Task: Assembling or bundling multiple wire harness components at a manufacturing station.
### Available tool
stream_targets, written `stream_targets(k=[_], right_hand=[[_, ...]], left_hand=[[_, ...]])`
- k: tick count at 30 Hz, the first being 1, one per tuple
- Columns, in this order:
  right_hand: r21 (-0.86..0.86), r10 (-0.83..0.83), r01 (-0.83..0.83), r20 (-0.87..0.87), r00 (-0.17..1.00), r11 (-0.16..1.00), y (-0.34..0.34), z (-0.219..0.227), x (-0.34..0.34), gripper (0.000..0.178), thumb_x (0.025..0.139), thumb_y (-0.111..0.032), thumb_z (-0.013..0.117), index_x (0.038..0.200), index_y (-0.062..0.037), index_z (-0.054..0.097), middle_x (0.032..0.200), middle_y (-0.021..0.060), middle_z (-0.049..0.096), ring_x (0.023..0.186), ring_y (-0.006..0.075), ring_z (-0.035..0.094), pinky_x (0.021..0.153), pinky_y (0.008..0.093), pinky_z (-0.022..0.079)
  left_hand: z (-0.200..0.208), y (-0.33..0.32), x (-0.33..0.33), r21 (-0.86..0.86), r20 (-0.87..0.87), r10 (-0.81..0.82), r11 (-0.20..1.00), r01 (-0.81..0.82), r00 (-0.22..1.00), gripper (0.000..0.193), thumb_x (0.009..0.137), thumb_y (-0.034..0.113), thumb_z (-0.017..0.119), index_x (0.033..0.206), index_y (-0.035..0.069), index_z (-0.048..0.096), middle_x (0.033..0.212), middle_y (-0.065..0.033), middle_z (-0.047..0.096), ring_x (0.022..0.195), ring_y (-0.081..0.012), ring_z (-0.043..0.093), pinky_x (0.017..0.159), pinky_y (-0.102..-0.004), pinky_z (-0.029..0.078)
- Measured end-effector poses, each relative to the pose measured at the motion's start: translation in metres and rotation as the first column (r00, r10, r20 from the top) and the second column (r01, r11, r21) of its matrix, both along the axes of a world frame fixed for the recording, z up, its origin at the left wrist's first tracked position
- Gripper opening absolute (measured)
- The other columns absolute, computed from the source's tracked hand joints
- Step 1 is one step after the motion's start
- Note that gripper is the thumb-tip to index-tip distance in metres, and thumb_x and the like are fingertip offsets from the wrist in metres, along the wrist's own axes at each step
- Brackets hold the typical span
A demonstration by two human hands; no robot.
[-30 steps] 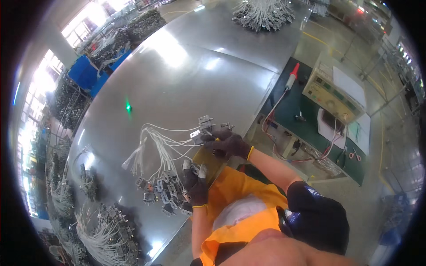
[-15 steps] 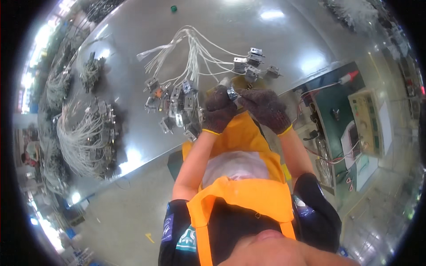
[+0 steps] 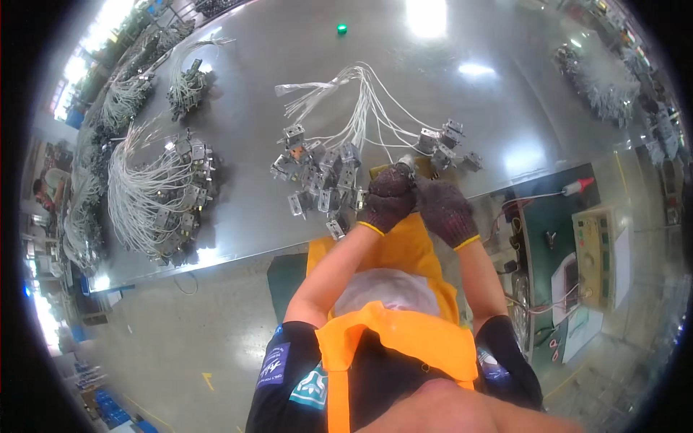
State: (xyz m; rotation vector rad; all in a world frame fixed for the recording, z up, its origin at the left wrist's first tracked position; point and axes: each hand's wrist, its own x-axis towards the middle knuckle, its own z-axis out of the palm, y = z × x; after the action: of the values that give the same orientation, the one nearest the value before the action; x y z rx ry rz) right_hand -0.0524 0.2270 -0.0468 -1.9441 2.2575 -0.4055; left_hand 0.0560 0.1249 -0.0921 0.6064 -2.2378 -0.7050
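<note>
Both of my hands wear dark knit gloves with yellow cuffs and meet at the table's near edge. My left hand [image 3: 390,196] is closed on a small metal part [image 3: 407,160] that pokes out above its fingers; a white wire seems to run to it. Right beside it is my right hand [image 3: 447,211], its fingers curled inward against the left; whatever they grip is hidden. Left of the hands lies a heap of small silver metal housings [image 3: 328,173], with another group [image 3: 442,144] beyond them to the right. White wires [image 3: 361,101] from both gather into a bundle farther back.
A larger wired bundle [image 3: 148,202] lies at the left of the metal table [image 3: 245,144], with a smaller one [image 3: 189,90] behind it. To the right stand a beige instrument box [image 3: 595,252], a red-tipped probe [image 3: 577,186] and scissors [image 3: 554,350]. A green light [image 3: 341,29] glows at the back.
The whole view has shifted, so the table's things sit farther right and lower. My right hand has drawn back slightly from over the left, and the metal part between them shows less.
</note>
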Motion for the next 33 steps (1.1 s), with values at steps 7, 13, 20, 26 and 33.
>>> stream_targets(k=[7,13,20,26,33], right_hand=[[-0.301,0.070,0.087,0.472,0.879,0.950,0.010,0.012,0.002,0.022,0.087,-0.019,0.063,0.102,-0.0040,0.066,0.081,0.0142,0.068,0.065,0.0309,0.063,0.059,0.0394,0.049],[0.375,-0.321,-0.132,0.894,0.313,0.918,0.009,0.019,0.020,0.034,0.086,-0.023,0.066,0.114,-0.0044,0.068,0.082,0.0020,0.068,0.061,0.0105,0.057,0.052,0.0280,0.047],[0.070,-0.181,0.347,0.937,0.300,0.935,-0.029,-0.028,0.011,0.046,0.084,-0.023,0.068,0.128,-0.0103,0.061,0.105,0.0034,0.067,0.060,0.0093,0.056,0.050,0.0259,0.048],[-0.111,-0.039,0.367,0.925,0.378,0.924,-0.037,-0.062,-0.029,0.036,0.086,-0.015,0.064,0.121,-0.0070,0.064,0.113,0.0102,0.066,0.104,0.0226,0.061,0.093,0.0322,0.047],[-0.100,-0.169,0.493,0.865,0.473,0.864,-0.029,-0.035,-0.018,0.037,0.085,-0.018,0.066,0.120,-0.0033,0.065,0.117,0.0123,0.065,0.111,0.0238,0.059,0.099,0.0343,0.044]], left_hand=[[0.008,0.032,0.019,-0.238,0.017,0.170,0.958,-0.161,0.985,0.061,0.079,0.015,0.066,0.133,-0.005,0.045,0.128,-0.0260,0.052,0.123,-0.0453,0.048,0.103,-0.0499,0.040],[0.008,0.025,0.088,-0.265,0.256,0.198,0.956,-0.128,0.946,0.048,0.082,0.010,0.055,0.129,0.005,0.051,0.131,-0.0145,0.051,0.126,-0.0343,0.047,0.107,-0.0527,0.033],[-0.012,-0.029,0.096,-0.190,0.123,0.059,0.981,-0.035,0.991,0.054,0.079,0.006,0.071,0.130,0.004,0.052,0.125,-0.0194,0.058,0.118,-0.0348,0.055,0.102,-0.0413,0.043],[-0.002,-0.033,0.067,0.494,-0.064,-0.027,0.867,0.055,0.998,0.049,0.090,0.017,0.067,0.132,0.000,0.049,0.116,-0.0086,0.062,0.106,-0.0174,0.057,0.093,-0.0323,0.046],[-0.001,0.006,0.029,0.232,0.031,0.131,0.963,-0.134,0.991,0.054,0.091,0.035,0.061,0.128,-0.004,0.052,0.119,-0.0248,0.060,0.114,-0.0369,0.057,0.100,-0.0437,0.040]])
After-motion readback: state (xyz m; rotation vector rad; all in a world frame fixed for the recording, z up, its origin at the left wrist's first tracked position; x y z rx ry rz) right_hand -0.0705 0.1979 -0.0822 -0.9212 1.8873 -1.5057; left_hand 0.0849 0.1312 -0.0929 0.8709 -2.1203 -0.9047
